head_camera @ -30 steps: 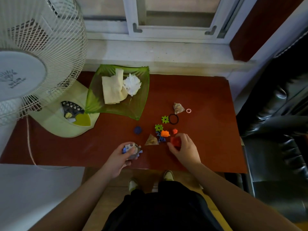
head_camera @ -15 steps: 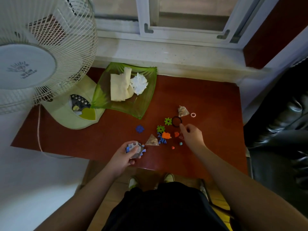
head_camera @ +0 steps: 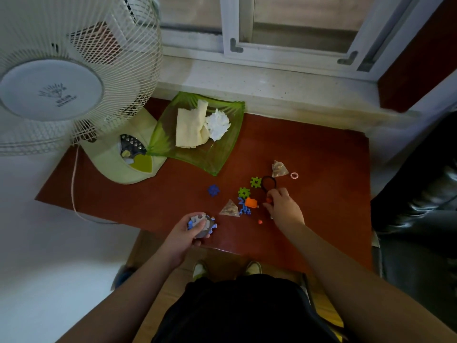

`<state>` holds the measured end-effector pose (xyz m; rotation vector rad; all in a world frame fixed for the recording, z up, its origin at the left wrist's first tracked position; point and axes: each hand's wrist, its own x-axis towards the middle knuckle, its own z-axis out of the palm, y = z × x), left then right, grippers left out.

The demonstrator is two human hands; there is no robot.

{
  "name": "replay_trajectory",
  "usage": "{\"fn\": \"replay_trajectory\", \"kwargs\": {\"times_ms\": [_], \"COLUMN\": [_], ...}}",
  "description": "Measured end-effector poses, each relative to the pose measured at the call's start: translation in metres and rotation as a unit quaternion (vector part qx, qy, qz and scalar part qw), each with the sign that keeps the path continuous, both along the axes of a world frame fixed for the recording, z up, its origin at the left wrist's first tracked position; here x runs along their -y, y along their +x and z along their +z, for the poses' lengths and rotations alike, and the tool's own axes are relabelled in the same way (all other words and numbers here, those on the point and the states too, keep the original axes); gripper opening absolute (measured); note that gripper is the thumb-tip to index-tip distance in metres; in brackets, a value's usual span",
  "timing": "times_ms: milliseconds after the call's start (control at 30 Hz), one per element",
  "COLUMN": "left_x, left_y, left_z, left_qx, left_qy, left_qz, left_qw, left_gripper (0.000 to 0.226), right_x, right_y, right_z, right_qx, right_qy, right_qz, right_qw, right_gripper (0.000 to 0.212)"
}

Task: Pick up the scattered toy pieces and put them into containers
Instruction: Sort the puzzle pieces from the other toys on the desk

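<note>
Small toy pieces lie scattered on the red-brown table (head_camera: 321,154): two green cogs (head_camera: 256,181), a blue cog (head_camera: 213,190), an orange piece (head_camera: 251,202) over blue ones, and a tiny red bit (head_camera: 260,221). My left hand (head_camera: 190,235) is at the table's near edge, closed around a small container with blue and white pieces (head_camera: 201,224). My right hand (head_camera: 282,206) rests just right of the cluster, fingertips pinching a small red-orange piece (head_camera: 268,200).
A green glass dish (head_camera: 222,154) with cloth and crumpled tissue sits at the back. A white fan (head_camera: 61,78) on its pale green base (head_camera: 118,164) fills the left. Two clear triangular packets (head_camera: 279,169), a black hair band (head_camera: 268,183) and a pink ring (head_camera: 294,175) lie nearby.
My right hand moved from the near edge of the cluster up and right to beside the black hair band, leaving a small red bit on the table. The left hand stays put.
</note>
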<state>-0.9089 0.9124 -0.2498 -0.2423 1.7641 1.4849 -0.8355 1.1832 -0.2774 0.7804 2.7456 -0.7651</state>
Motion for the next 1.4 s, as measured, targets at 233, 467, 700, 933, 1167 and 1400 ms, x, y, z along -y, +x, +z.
{"fn": "replay_trajectory", "kwargs": {"times_ms": [233, 467, 700, 933, 1167, 1400], "left_x": [-0.006, -0.009, -0.007, -0.006, -0.009, -0.012], "left_y": [0.003, 0.003, 0.002, 0.001, -0.002, -0.006], "left_z": [0.000, -0.001, 0.003, 0.001, 0.001, 0.005], "left_qx": [-0.004, -0.008, -0.008, -0.017, -0.014, -0.019], "left_qy": [0.007, 0.014, 0.015, 0.012, 0.013, -0.002], "left_qz": [0.010, 0.018, 0.044, 0.054, 0.053, 0.039], "left_qw": [1.000, 1.000, 0.999, 0.998, 0.998, 0.999], "left_gripper": [0.020, 0.020, 0.020, 0.023, 0.021, 0.020], "right_x": [-0.009, 0.001, 0.015, 0.014, 0.002, -0.003], "right_y": [-0.002, -0.010, -0.019, -0.023, -0.029, -0.025], "right_z": [0.011, 0.014, 0.003, 0.000, 0.018, 0.020], "right_qx": [-0.092, -0.049, 0.023, -0.041, -0.073, -0.063], "right_qy": [-0.280, -0.146, -0.004, -0.068, -0.513, -0.622], "right_qz": [-0.238, -0.055, 0.077, 0.027, -0.296, -0.296], "right_qw": [0.925, 0.987, 0.997, 0.996, 0.802, 0.723], "right_gripper": [0.013, 0.026, 0.046, 0.035, 0.032, 0.025]}}
